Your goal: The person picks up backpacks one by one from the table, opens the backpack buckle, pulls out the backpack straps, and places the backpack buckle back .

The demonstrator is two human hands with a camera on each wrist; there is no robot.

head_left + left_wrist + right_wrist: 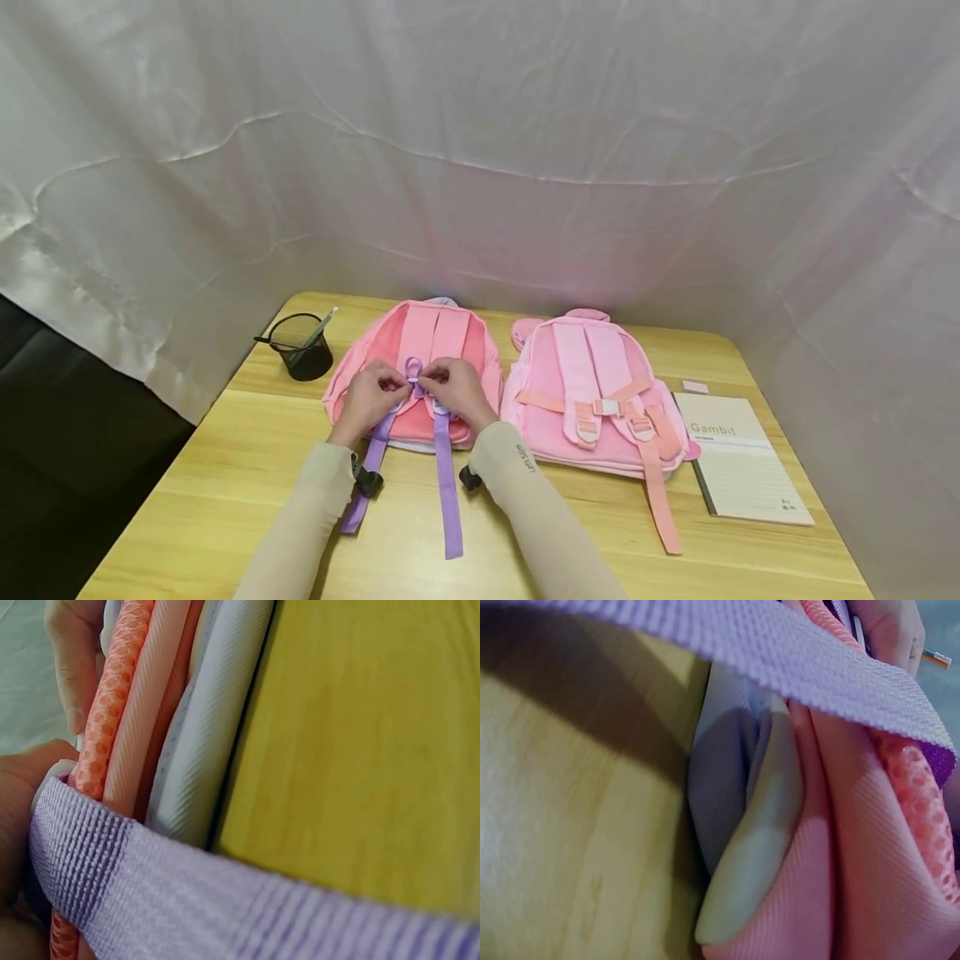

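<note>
A coral-pink backpack lies straps-up on the table. Over its middle, a narrow purple strap stands up in a loop, with a small white buckle below the loop. From the left, my left hand pinches this strap beside the buckle; my right hand pinches it from the right. Fingers partly hide the buckle. Two wide purple webbing straps hang from the backpack toward the front. Close up, this webbing crosses both the left wrist view and the right wrist view.
To the right lies a light-pink backpack with orange straps and a white buckle. Beyond it are a notebook and a small pale eraser-like block. A black mesh pen cup holding a pencil stands at the left. Pale curtains surround the table.
</note>
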